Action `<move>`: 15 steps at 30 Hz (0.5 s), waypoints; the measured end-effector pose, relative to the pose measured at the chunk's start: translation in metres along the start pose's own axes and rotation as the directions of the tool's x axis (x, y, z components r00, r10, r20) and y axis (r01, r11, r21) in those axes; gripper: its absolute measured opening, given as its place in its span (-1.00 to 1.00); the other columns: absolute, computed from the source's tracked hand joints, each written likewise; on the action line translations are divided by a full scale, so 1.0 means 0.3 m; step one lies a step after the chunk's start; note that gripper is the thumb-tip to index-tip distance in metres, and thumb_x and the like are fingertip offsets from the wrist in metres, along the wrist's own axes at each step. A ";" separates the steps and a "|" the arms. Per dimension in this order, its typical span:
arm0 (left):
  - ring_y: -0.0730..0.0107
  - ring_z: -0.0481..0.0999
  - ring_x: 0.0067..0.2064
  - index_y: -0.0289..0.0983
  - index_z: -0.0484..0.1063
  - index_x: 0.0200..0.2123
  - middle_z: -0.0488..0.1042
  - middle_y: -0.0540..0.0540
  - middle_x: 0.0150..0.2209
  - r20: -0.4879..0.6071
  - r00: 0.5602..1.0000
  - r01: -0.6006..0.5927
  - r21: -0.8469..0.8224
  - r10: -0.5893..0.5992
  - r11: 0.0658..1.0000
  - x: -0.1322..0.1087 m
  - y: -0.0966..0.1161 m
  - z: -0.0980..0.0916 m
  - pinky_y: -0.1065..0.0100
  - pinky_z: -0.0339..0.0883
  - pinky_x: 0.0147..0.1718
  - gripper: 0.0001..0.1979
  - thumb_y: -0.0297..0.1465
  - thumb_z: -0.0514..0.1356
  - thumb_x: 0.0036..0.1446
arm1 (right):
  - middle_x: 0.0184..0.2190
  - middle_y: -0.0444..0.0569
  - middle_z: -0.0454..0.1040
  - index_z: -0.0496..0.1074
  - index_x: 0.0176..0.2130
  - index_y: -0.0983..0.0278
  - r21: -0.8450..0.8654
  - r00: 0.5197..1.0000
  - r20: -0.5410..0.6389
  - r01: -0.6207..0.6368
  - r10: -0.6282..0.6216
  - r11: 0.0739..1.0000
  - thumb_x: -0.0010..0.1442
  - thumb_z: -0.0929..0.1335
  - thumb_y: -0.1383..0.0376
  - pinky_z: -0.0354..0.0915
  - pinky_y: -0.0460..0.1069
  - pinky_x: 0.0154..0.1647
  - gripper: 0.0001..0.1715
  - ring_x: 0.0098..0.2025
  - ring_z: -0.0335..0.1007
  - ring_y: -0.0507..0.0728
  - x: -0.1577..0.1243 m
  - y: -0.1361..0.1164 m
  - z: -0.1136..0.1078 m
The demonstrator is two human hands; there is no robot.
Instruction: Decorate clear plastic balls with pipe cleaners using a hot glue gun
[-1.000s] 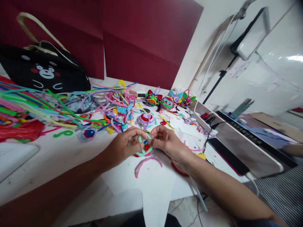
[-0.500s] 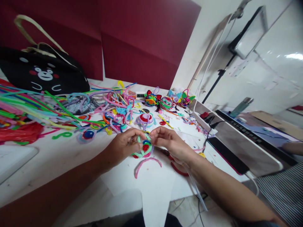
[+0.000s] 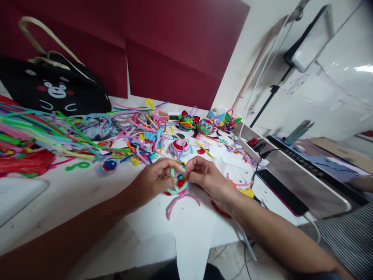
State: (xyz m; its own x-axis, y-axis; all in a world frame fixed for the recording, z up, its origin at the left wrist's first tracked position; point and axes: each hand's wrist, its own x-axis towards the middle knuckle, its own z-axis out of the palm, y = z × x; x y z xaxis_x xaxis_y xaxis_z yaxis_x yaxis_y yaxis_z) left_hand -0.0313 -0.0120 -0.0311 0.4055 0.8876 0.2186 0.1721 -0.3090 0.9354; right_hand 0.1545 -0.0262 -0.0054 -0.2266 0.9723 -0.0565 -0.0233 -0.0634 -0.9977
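Between my two hands is a small ball ornament [image 3: 181, 189] wrapped in mint-green pipe cleaner, with red and blue round pieces on its face. My left hand [image 3: 154, 177] grips its left side, thumb in front and index finger over the top. At the ball's upper right, my right hand [image 3: 208, 178] is pinched closed, thumb tip touching the face; what lies between those fingertips is hidden. Just in front of the ball, a curved pink pipe cleaner [image 3: 182, 196] rests on white paper [image 3: 195, 225].
Loose pipe cleaners [image 3: 58, 132] heap up at the left, below a black bag [image 3: 55, 87]. Finished ornaments [image 3: 205, 126] line the back. Beside my right forearm lie a corded yellow tool [image 3: 247, 192], partly hidden, and a phone [image 3: 281, 192]. A blue-centred coil [image 3: 109, 165] sits left.
My right hand has shifted slightly, its thumb now further over the ball's face. More of the yellow tool shows beside my right forearm. My left hand keeps its grip.
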 end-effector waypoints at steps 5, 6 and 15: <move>0.50 0.16 -0.53 -0.22 0.40 -0.25 0.11 0.13 -0.56 0.006 1.000 0.014 -0.033 -0.014 0.999 0.001 0.000 0.002 0.43 0.09 -0.57 -0.80 -0.37 0.18 -0.02 | -0.47 -0.18 0.35 0.35 -0.39 0.28 -0.007 1.000 0.008 0.006 -0.006 1.000 -0.13 0.52 0.26 0.15 -0.08 -0.40 -0.66 -0.45 0.22 -0.02 0.004 0.006 0.000; 0.49 0.17 -0.52 -0.22 0.40 -0.25 0.12 0.12 -0.56 0.006 1.000 0.018 -0.041 -0.018 0.999 0.001 0.001 0.003 0.43 0.09 -0.56 -0.80 -0.37 0.19 -0.02 | -0.48 -0.18 0.35 0.35 -0.39 0.28 -0.005 1.000 0.009 0.005 -0.005 1.000 -0.12 0.52 0.26 0.15 -0.08 -0.40 -0.67 -0.45 0.22 -0.02 0.004 0.007 0.000; 0.47 0.21 -0.49 -0.22 0.40 -0.24 0.16 0.12 -0.54 0.005 0.999 0.053 -0.078 -0.053 0.996 -0.002 0.015 0.005 0.41 0.16 -0.50 -0.78 -0.36 0.22 -0.01 | -0.49 -0.20 0.37 0.34 -0.38 0.28 0.027 1.000 0.007 -0.016 0.016 1.000 -0.14 0.53 0.27 0.13 -0.08 -0.40 -0.63 -0.47 0.24 -0.03 0.003 0.004 0.001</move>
State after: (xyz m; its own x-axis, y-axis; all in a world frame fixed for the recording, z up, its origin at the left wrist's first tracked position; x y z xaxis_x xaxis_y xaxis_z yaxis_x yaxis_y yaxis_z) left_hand -0.0296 -0.0144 -0.0273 0.4005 0.9008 0.1675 0.1228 -0.2339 0.9645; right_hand 0.1539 -0.0254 -0.0067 -0.2336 0.9697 -0.0720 -0.0461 -0.0851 -0.9953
